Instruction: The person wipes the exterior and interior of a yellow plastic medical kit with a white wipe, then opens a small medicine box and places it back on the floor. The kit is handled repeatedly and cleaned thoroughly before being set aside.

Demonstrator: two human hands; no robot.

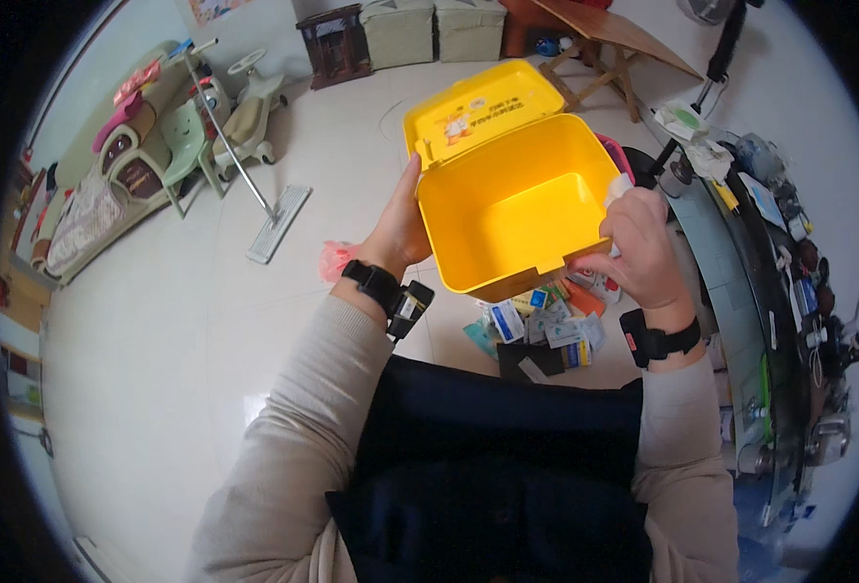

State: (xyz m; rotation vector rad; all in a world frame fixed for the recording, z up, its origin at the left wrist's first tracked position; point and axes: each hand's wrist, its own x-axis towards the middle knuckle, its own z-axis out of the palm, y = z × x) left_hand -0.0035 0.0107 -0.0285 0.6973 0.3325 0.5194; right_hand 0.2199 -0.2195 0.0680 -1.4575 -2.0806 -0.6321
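Observation:
A yellow plastic box point(524, 211) is held up in front of me, its hinged lid point(484, 109) swung back and its inside bare. My left hand point(396, 226) grips the box's left side near the hinge. At the right front corner, my right hand point(637, 240) has its thumb against the rim and pinches a white tissue or cloth point(618, 188) at the right edge. On the floor below the box lies a pile of small medicine boxes and packets point(546, 321), partly hidden by it, with a dark flat item point(527, 362) at the near side.
A pink plastic bag point(338, 260) lies on the tiled floor left of the box. Further left stand a flat mop point(280, 222), a green child's chair point(184, 142) and a ride-on toy point(247, 124). Along the right runs a glass-topped table point(728, 291) crowded with items. A wooden folding table point(618, 36) stands ahead.

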